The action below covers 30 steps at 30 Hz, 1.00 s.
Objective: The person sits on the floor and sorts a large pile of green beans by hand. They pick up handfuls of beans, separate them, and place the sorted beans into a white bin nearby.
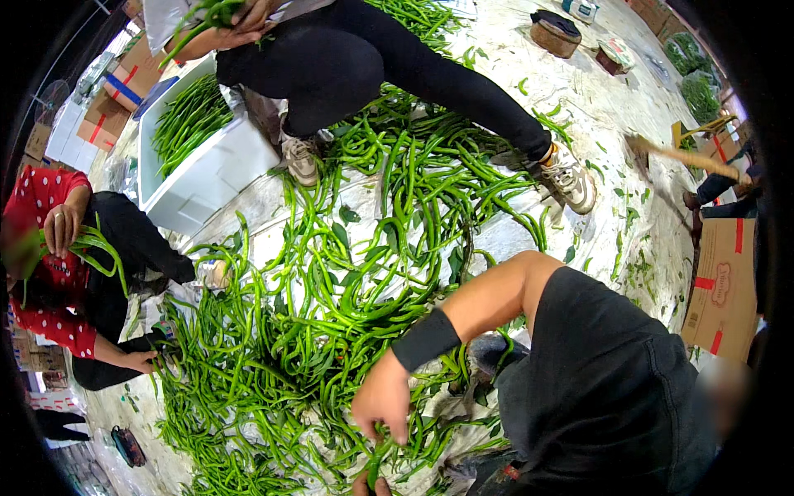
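Note:
Neither of my hands can be made out. Before me, long green chili peppers (347, 310) lie in a tangled heap with loose leaves on a pale sheet (260, 211). At right, a co-worker in black with a wristband reaches a hand (384, 397) to a green pepper (376, 462); more fingers touch it at the bottom edge, seemingly the same person's. A co-worker in red polka dots (53, 322) holds peppers in one raised hand (62, 229) and reaches to the heap with the other. At the top, a person's hands (248, 25) hold green peppers.
A white foam box (211, 180) holds lined-up green peppers (192, 118) beside the top person's leg (335, 62). Shoes (567, 180) stand at the heap's edge. Cardboard cartons (719, 285) stand at right, others at left. A wooden handle (688, 158) and bagged greens (701, 96) are at upper right.

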Motion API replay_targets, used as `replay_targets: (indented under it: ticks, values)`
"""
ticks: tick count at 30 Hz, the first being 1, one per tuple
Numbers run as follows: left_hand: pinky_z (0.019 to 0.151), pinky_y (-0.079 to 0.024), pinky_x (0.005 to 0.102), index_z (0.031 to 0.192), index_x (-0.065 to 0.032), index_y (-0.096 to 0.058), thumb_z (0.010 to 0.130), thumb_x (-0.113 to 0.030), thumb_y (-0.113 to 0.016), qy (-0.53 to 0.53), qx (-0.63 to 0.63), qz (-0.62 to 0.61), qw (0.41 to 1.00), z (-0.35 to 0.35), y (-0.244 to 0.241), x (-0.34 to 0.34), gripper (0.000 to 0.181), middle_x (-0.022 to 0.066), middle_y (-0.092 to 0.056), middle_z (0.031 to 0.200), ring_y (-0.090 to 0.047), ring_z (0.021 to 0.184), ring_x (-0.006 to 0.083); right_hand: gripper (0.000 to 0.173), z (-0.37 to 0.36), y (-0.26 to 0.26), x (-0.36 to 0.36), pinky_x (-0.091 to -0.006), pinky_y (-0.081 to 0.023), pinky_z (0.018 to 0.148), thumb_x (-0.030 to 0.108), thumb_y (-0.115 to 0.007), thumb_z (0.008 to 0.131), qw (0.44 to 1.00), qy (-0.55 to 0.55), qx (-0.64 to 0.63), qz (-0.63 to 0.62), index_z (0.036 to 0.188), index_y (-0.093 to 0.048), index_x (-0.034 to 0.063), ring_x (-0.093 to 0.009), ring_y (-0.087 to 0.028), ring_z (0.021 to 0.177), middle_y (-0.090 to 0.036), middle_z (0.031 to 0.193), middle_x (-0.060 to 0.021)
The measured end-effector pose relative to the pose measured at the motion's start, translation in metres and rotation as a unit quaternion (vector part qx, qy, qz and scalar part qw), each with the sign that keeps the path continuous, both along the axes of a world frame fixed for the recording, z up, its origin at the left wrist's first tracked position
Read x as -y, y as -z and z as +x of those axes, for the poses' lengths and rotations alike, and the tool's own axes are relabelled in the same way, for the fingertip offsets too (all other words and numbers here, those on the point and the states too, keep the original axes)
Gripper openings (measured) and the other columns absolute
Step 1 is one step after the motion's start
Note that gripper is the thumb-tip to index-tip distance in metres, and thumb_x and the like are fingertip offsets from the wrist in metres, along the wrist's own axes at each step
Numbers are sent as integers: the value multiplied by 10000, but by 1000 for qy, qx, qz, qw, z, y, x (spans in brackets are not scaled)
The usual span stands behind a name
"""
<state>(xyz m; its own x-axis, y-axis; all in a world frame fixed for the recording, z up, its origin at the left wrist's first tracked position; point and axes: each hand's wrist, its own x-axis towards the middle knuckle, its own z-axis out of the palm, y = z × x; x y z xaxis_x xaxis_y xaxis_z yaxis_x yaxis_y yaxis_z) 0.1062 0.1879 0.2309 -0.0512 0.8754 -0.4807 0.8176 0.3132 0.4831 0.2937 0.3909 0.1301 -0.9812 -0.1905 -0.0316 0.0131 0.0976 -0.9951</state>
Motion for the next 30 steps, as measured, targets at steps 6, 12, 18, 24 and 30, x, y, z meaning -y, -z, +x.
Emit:
replay_targets:
  ticks: [6, 12, 18, 24, 30]
  values:
    - [655, -438, 425, 926, 17, -604, 934, -262, -605, -50, -41, 47, 997, -25, 31, 23, 280, 205, -582, 765, -521, 690, 339, 309, 132, 144, -123, -428, -519, 644, 214, -680, 734, 728, 534, 237, 357, 963, -668, 6, -300, -647, 750, -663, 848, -176]
    - [534, -416, 415, 875, -28, -617, 901, -294, -665, 20, -103, 79, 991, -41, 65, 43, 271, 153, -543, 655, -492, 559, 294, 555, 236, 175, -174, -562, -461, 863, 245, -615, 812, 466, 503, 534, 495, 1292, -545, -26, -416, -499, 1123, -450, 1318, -274]
    - [522, -422, 430, 913, -36, -636, 902, -357, -651, 1, -88, 21, 996, -18, 63, 23, 321, 154, -567, 655, -518, 546, 320, 762, 232, 204, -168, -559, -520, 767, 322, -638, 836, 440, 573, 577, 382, 1481, -356, 29, -481, -525, 1117, -302, 1512, -258]
    - [489, -378, 437, 954, -14, -628, 921, -325, -632, -7, -22, 47, 999, -12, 67, 22, 313, 147, -550, 634, -483, 516, 295, 756, 200, 222, -111, -521, -407, 1008, 256, -682, 766, 468, 570, 424, 526, 1382, -423, -99, -462, -440, 1262, -343, 1477, -287]
    - [520, -384, 413, 999, 28, -621, 928, -229, -624, 21, 54, 41, 997, -21, 76, 27, 267, 166, -574, 674, -485, 550, 276, 746, 114, 189, -50, -501, -229, 1174, 238, -581, 820, 616, 700, 186, 310, 1383, -320, -176, -495, -259, 1391, -298, 1487, -324]
